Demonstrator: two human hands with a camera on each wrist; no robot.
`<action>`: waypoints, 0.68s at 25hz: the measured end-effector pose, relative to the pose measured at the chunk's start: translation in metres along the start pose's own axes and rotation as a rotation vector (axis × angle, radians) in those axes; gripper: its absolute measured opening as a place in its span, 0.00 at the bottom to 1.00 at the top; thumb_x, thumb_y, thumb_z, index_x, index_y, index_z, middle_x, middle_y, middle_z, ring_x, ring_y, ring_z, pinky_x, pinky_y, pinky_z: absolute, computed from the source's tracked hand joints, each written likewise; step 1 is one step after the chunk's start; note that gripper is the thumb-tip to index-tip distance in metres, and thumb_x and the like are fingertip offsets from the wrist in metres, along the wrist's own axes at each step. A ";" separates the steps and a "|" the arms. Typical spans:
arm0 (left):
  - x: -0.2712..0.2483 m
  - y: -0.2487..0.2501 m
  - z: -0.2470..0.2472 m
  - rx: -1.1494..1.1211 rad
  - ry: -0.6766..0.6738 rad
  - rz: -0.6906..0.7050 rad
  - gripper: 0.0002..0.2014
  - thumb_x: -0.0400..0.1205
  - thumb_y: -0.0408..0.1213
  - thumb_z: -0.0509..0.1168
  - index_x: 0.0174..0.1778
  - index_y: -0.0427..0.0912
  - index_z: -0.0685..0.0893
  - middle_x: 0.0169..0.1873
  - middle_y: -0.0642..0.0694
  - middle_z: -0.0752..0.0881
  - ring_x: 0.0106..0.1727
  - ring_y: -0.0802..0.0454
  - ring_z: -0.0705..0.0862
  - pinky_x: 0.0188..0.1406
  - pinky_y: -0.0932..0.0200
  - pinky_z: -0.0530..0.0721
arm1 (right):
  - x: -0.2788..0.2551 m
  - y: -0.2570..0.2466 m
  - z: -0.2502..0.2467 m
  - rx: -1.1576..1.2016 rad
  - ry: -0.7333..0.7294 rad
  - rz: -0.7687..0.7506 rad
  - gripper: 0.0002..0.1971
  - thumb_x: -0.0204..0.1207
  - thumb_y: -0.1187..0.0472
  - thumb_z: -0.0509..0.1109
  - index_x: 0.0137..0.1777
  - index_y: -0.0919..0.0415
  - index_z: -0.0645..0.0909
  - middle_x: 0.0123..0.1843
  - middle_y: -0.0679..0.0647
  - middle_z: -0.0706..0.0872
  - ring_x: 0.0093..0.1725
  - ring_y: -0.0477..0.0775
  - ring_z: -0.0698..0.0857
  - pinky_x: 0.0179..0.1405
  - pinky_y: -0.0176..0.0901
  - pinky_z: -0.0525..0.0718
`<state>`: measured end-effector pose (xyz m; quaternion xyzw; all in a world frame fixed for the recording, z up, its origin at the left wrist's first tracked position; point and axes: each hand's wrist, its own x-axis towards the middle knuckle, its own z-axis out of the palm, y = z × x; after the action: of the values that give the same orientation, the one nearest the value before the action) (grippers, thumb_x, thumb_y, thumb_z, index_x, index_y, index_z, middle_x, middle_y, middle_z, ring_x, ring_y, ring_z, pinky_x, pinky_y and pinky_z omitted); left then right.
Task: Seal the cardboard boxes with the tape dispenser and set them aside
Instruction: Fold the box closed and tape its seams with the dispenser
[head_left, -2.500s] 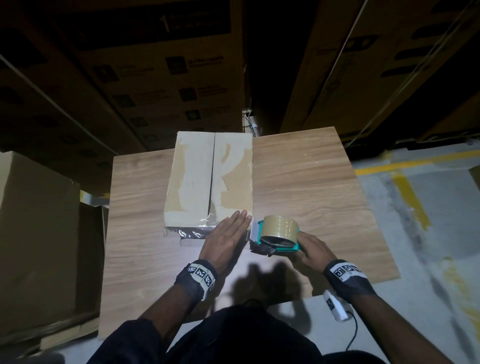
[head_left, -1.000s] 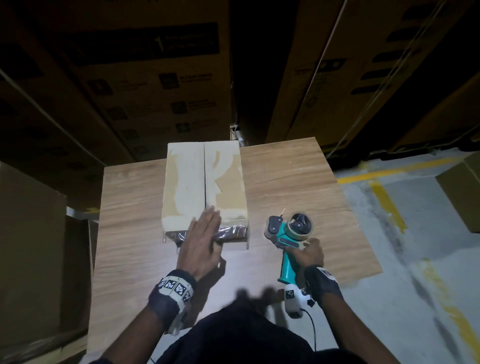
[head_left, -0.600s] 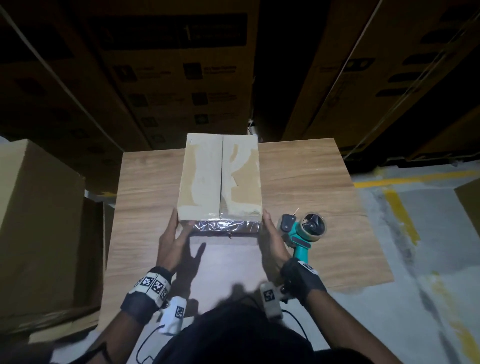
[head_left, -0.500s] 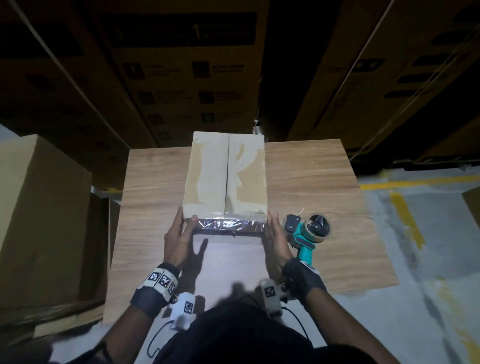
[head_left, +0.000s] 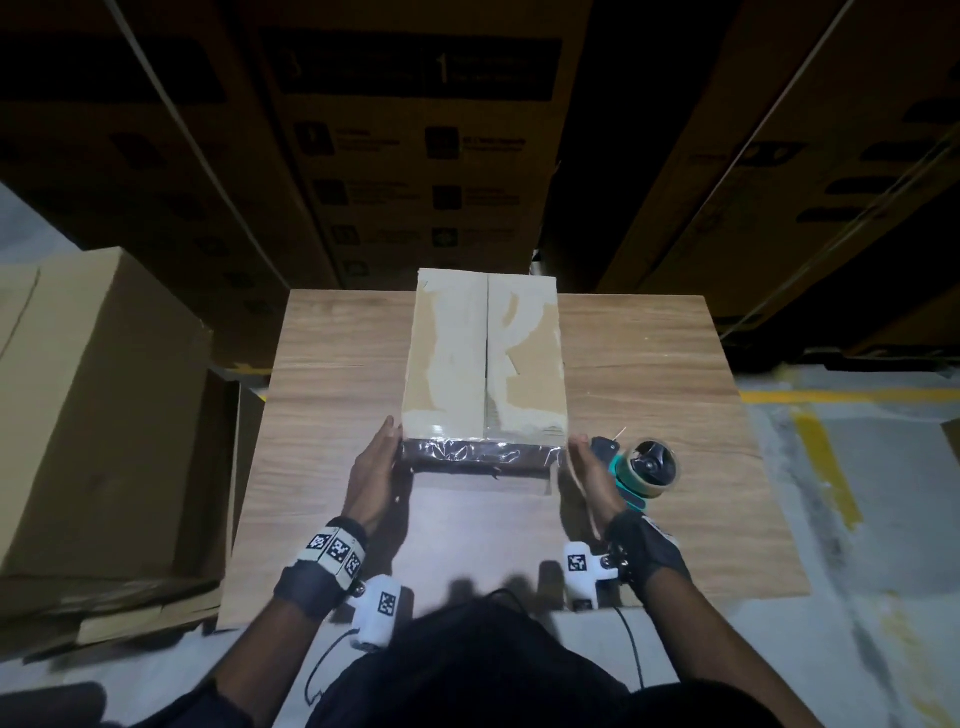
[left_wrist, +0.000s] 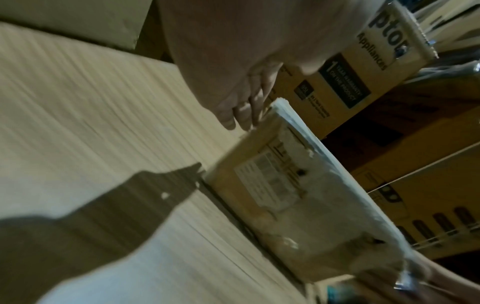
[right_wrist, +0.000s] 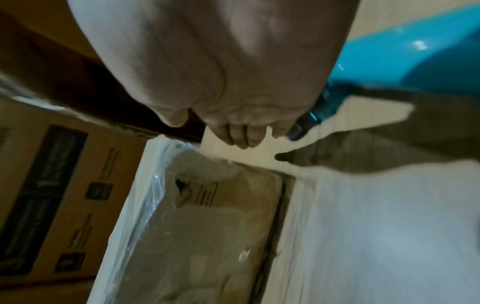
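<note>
Squarely between both hands (head_left: 371, 470) (table-top): box (head_left: 483, 358).

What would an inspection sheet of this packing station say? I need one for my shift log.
Surface: wooden table, box and dispenser on it.
Job's things: cardboard box, centre seam untaped; tape dispenser lying to its right.
Clutter: nothing seen.
Grippers: left hand and right hand flat against the box's near corners.
Cables: black cable from the right wrist camera.
Surroundings: stacked cartons behind; yellow floor line.
</note>
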<state>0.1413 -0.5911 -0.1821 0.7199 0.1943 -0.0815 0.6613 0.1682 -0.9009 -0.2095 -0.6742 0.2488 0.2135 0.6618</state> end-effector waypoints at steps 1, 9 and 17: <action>0.001 0.001 -0.010 0.107 0.016 0.039 0.30 0.89 0.53 0.63 0.87 0.51 0.68 0.72 0.51 0.81 0.74 0.54 0.78 0.79 0.54 0.69 | -0.003 -0.006 -0.013 -0.189 0.116 -0.127 0.30 0.89 0.43 0.61 0.87 0.56 0.67 0.83 0.57 0.75 0.78 0.53 0.75 0.82 0.49 0.66; 0.035 0.020 -0.059 0.767 -0.260 0.344 0.36 0.82 0.29 0.74 0.79 0.67 0.72 0.55 0.44 0.92 0.57 0.54 0.90 0.63 0.58 0.83 | 0.010 -0.054 -0.045 -1.465 -0.155 -0.652 0.51 0.77 0.64 0.76 0.87 0.29 0.48 0.60 0.49 0.89 0.46 0.56 0.89 0.46 0.55 0.90; 0.059 0.035 -0.044 0.862 -0.366 0.357 0.30 0.78 0.31 0.78 0.74 0.52 0.77 0.51 0.44 0.91 0.51 0.52 0.90 0.55 0.51 0.89 | 0.023 -0.070 -0.021 -1.556 -0.175 -0.679 0.34 0.75 0.58 0.76 0.79 0.50 0.64 0.48 0.53 0.89 0.43 0.64 0.87 0.36 0.47 0.73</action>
<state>0.2025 -0.5392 -0.1671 0.9237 -0.1024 -0.1646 0.3305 0.2286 -0.9226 -0.1678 -0.9560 -0.2362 0.1650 0.0554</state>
